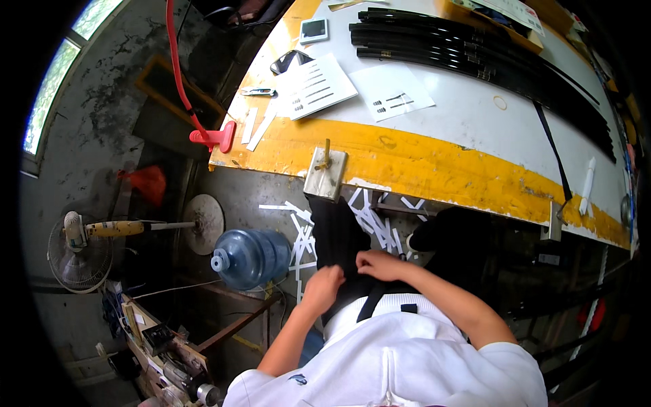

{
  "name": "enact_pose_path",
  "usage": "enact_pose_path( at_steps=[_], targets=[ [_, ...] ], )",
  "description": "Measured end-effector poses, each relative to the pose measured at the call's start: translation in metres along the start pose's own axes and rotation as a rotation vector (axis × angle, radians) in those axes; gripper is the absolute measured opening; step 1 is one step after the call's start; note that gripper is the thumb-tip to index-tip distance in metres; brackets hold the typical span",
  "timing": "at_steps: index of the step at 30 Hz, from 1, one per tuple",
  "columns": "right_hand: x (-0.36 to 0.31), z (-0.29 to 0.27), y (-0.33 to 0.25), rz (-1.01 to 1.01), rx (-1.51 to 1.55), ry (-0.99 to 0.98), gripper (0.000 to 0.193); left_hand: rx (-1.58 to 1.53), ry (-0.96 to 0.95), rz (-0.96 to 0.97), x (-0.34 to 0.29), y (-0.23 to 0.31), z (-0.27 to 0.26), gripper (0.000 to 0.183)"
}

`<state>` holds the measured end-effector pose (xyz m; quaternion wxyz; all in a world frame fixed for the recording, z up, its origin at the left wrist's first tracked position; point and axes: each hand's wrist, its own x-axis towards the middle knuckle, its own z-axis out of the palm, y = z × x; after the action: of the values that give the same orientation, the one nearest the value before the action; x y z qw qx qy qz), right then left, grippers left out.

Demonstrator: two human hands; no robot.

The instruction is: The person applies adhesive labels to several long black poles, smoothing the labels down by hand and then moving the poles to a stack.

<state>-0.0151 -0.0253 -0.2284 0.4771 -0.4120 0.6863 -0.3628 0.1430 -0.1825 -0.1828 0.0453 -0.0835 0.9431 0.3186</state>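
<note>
Black cloth [337,227] runs from under a metal clamp [327,173] on the table's front edge down to my lap. Whether all of it is one piece, or partly my trousers, I cannot tell. My left hand [325,286] is closed at the cloth's lower left side, fingers curled inward. Close by on the right, my right hand [378,265] is closed too, its fingertips against the black cloth. A narrow gap separates the hands. Below them a black strap [370,303] crosses the white hem of my top.
Black glossy rods [468,51] lie across the table [468,163], near paper sheets [315,85] and a small cutter [258,91]. A second clamp [553,222] grips the edge at right. On the floor are paper strips [302,234], a blue water jug [251,259] and a fan [80,251].
</note>
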Motion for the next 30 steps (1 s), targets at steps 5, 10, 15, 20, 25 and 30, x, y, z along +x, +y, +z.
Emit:
enact_pose_path(
  at_steps=[5, 10, 15, 20, 25, 30],
  targets=[
    [-0.041, -0.019, -0.055, -0.186, -0.275, -0.017, 0.019, 0.028, -0.107, -0.065, -0.002, 0.014, -0.018, 0.014],
    [-0.111, -0.109, -0.136, -0.167, 0.049, -0.083, 0.023, 0.092, -0.096, -0.003, 0.019, 0.039, -0.034, 0.011],
    [-0.142, -0.182, -0.160, -0.007, -0.072, 0.710, 0.016, -0.056, 0.198, 0.372, 0.060, 0.096, -0.079, 0.012],
    [-0.081, -0.243, -0.158, 0.047, -0.337, 0.998, 0.032, 0.033, 0.478, 0.355, 0.130, 0.152, -0.134, 0.035],
    [0.009, -0.269, -0.146, 0.155, -0.686, 1.025, 0.050, 0.315, 0.539, 0.315, 0.212, 0.151, -0.128, 0.034],
    [0.035, -0.281, -0.137, 0.059, -0.903, 1.050, 0.051, 0.344, 0.449, 0.271, 0.245, 0.140, -0.114, 0.036]
  ],
)
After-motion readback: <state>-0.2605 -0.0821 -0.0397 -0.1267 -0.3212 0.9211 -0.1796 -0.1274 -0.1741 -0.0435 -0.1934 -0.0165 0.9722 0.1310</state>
